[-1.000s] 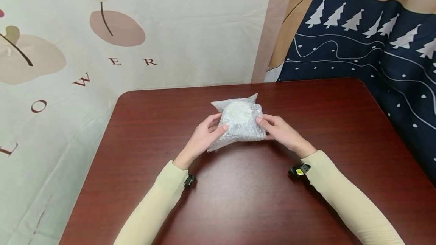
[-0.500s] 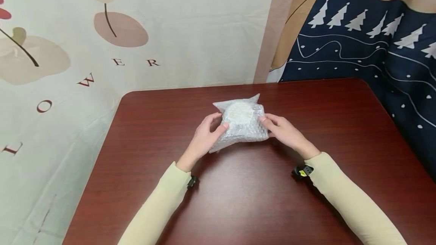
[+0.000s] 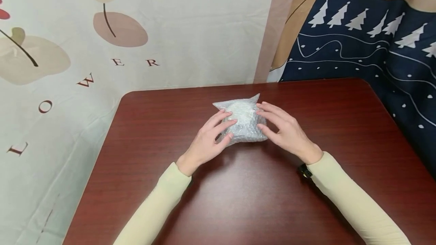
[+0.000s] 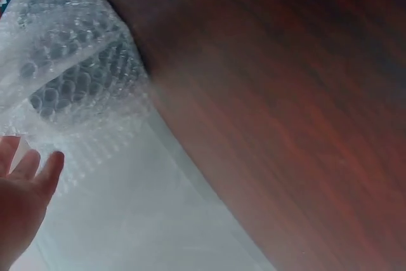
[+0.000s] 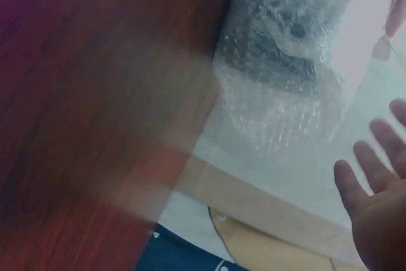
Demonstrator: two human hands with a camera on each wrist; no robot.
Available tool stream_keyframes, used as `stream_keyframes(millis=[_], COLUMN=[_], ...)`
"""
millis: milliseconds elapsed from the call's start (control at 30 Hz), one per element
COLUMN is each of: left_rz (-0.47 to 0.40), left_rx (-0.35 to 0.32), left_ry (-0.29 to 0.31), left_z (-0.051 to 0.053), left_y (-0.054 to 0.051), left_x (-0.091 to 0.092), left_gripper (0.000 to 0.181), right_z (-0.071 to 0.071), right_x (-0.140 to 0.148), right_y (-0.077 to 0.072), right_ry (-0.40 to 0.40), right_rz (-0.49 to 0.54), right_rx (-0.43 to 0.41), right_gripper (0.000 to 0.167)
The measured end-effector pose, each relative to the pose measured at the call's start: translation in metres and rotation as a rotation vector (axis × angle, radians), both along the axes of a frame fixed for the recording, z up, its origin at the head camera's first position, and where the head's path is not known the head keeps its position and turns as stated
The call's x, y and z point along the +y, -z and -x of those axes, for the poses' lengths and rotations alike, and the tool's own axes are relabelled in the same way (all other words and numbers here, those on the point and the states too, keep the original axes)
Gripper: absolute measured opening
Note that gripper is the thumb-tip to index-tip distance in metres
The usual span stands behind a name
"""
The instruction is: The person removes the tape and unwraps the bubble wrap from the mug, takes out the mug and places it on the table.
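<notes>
Near the far edge of the surface [image 3: 238, 199], head view: a bubble-wrapped package [image 3: 244, 126] lies between left hand [image 3: 207, 141] and right hand [image 3: 289, 131], both relaxed over its sides. Left wrist view: fingers [image 4: 51, 174] extended beside the package; contact indistinct. Right wrist view: fingers [image 5: 372, 168] straight, spread, apart from it.

From the lower left and lower right, the sleeved left forearm [image 3: 153, 201] and right forearm [image 3: 355, 199] angle inward to bare wrists [image 3: 185, 165], the left hand [image 3: 204, 141] and right hand [image 3: 289, 133] turned toward each other, backs uppermost, fingers [image 3: 272, 117] spread and slightly bent, thumbs [image 3: 225, 141] held apart.
</notes>
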State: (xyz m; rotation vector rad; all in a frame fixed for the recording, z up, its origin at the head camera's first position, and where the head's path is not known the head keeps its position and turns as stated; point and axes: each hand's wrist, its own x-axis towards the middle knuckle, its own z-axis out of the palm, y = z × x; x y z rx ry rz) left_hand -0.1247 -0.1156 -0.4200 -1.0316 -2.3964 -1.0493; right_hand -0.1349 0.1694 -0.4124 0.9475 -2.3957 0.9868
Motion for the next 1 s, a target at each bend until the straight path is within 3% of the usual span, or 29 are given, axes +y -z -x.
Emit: stream_keyframes(millis=[133, 333, 433, 667, 1000], left_rz=[0.029, 0.066, 0.085, 0.163, 0.235], left_rx=[0.005, 0.123, 0.141, 0.093, 0.140], left_ry=[0.011, 0.037, 0.051, 0.067, 0.058], left_z=[0.001, 0.003, 0.003, 0.001, 0.000], left_y=[0.002, 0.003, 0.003, 0.005, 0.006], left_x=[-0.002, -0.005, -0.006, -0.011, -0.012], left_gripper=[0.038, 0.037, 0.036, 0.039, 0.041], right_z=[0.000, -0.001, 0.000, 0.001, 0.001], right_x=[-0.005, -0.010, -0.012, -0.015, -0.021], right_y=[0.001, 0.003, 0.003, 0.005, 0.006], right_ry=[-0.107, -0.171, -0.184, -0.189, -0.163], right_rz=[-0.062, -0.125, -0.134, -0.177, -0.234], right_rx=[0.079, 0.120, 0.119, 0.133, 0.172], right_gripper=[0.049, 0.049, 0.047, 0.041, 0.039])
